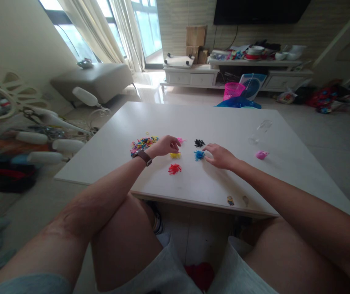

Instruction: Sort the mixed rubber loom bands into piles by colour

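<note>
On the white table (224,122) lie small piles of bands: a mixed-colour pile (144,143), a pink one (181,141), a yellow one (175,155), a red one (174,169), a black one (199,143) and a blue one (198,155). My left hand (167,145), with a watch on its wrist, hovers over the yellow and pink piles, fingers bent together; what they hold, if anything, is too small to name. Beside the black and blue piles is my right hand (218,155), its thumb and fingers apart and nothing visible between them.
A pink object (262,155) and a clear container (260,130) stand toward the right of the table. Near its front edge is a small yellow figure sticker (230,200). Beyond the table are a pink basket (233,90) and a grey bench (92,79).
</note>
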`<state>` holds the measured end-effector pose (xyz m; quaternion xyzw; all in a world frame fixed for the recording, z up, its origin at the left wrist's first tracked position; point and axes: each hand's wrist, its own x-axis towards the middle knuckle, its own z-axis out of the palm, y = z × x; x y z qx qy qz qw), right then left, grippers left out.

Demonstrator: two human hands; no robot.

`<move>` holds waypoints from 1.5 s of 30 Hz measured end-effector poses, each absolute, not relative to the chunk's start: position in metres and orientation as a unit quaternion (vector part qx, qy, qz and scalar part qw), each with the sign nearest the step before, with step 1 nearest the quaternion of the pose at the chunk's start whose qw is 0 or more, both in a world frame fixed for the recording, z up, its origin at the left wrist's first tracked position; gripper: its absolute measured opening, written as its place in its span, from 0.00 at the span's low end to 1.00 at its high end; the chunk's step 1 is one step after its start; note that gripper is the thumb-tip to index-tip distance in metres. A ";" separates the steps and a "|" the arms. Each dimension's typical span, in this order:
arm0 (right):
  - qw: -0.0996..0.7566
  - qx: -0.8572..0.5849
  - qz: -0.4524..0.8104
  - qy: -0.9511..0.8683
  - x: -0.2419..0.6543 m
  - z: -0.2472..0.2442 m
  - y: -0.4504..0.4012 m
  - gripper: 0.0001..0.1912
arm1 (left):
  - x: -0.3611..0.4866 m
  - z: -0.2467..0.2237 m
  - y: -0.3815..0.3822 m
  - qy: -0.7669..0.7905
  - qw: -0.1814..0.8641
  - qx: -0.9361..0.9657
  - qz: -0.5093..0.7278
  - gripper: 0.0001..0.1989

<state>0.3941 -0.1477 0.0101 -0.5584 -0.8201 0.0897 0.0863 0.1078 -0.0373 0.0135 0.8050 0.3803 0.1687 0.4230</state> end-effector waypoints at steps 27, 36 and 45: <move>-0.021 -0.472 0.106 -0.875 0.389 0.020 -0.164 0.08 | 0.040 0.019 -0.017 0.581 0.352 0.692 0.246 0.11; -0.059 -0.493 0.122 -0.860 0.386 0.026 -0.167 0.09 | 0.032 0.001 -0.022 0.604 0.356 0.698 0.143 0.12; -0.047 -0.492 0.131 -0.859 0.386 0.024 -0.166 0.10 | 0.045 0.000 -0.022 0.548 0.348 0.751 0.122 0.13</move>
